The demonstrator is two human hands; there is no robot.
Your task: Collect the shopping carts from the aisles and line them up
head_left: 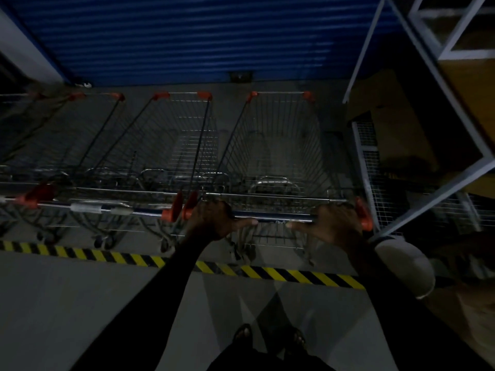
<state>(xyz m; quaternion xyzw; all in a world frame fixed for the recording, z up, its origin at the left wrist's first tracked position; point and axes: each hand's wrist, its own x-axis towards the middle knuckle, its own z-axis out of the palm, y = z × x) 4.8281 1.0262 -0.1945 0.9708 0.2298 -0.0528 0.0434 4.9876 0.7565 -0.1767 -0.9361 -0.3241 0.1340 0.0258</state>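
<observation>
A wire shopping cart (278, 145) with orange corner caps stands in front of me, nose toward the blue shutter. My left hand (217, 219) grips the left end of its handle bar (273, 219), thumb pointing right. My right hand (332, 223) grips the right end, thumb pointing left. To its left stands a second cart (171, 140) side by side, its handle (107, 208) level with mine. Further carts (67, 129) sit at the far left, dim and partly cut off.
A blue roller shutter (201, 36) closes the far side. Yellow-black floor tape (267, 273) runs under the cart handles. A white metal rack (442, 103) with a mesh panel (375, 170) and cardboard boxes stands close on the right. Grey floor lies behind me.
</observation>
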